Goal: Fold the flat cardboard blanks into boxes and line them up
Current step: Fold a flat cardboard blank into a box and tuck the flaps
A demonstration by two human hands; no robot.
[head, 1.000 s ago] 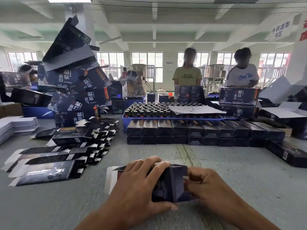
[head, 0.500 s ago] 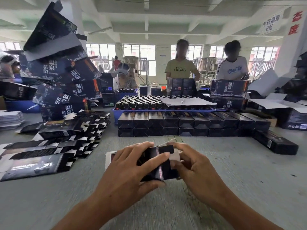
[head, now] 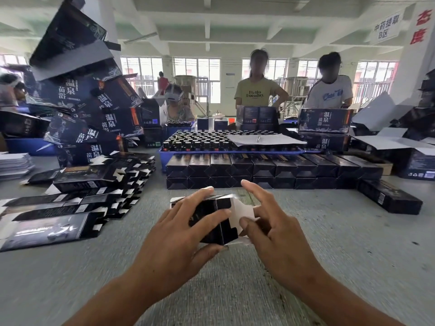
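A black cardboard box [head: 213, 220], partly folded, is held just above the grey table [head: 329, 243] in front of me. My left hand [head: 179, 236] grips its body, fingers over the top and thumb underneath. At the box's right end a white flap [head: 242, 209] stands open. My right hand [head: 270, 229] is at that end, thumb pressing on the flap, index finger raised. A fanned pile of flat black blanks [head: 77, 196] lies to the left. Finished boxes [head: 270, 170] are lined up in a double-layer row behind my hands.
A blue tray of dark bottles [head: 211, 142] sits behind the row, with a paper sheet on it. Larger printed cartons [head: 89, 109] tower at the left. One finished box [head: 388, 196] lies at the right. Three people stand or sit across the table.
The box has been lifted and turned, so its right end flap now shows white and open. My right index finger has lifted off. The camera has tilted up slightly.
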